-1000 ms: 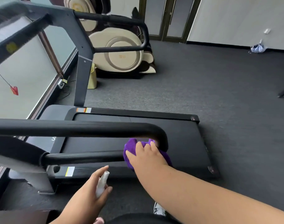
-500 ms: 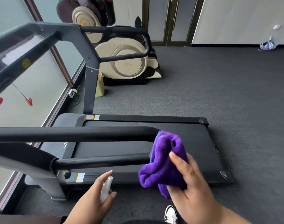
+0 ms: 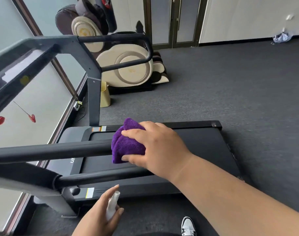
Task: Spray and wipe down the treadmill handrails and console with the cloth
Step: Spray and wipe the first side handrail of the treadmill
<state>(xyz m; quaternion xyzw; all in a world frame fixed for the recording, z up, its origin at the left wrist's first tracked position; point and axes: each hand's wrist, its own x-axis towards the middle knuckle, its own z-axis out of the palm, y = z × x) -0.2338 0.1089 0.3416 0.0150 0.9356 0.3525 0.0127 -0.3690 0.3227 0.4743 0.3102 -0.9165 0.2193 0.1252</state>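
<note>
Right hand (image 3: 155, 147): grasping the purple cloth (image 3: 126, 142), fingers over its top and thumb under its lower edge. The cloth is bunched and pressed against the rounded end of the near handrail (image 3: 51, 151), covering that end. The forearm reaches in from the lower right, crossing above the lower rail (image 3: 102, 176).

Left hand (image 3: 101, 213): holding a small white spray bottle (image 3: 112, 206), fingers curled round its body, nozzle end up. It sits low in the view, below the lower rail and apart from it.

Treadmill: the near handrail and lower rail both run from the left edge toward the centre, the handrail above. The black deck (image 3: 196, 150) lies beneath them on grey carpet (image 3: 230, 91). The far handrail (image 3: 128, 39) loops out from a grey upright (image 3: 93, 99). The console (image 3: 14, 65) shows only as a blurred dark bar at the upper left; its surface cannot be read.

Surroundings: a cream and brown massage chair (image 3: 128, 68) stands beyond the treadmill. A pale yellow bin (image 3: 105, 95) stands just beside the upright's base. Frosted windows (image 3: 34, 108) line the left side. A crumpled item (image 3: 281, 37) lies by the far wall. A white shoe (image 3: 188, 225) shows at the bottom edge.
</note>
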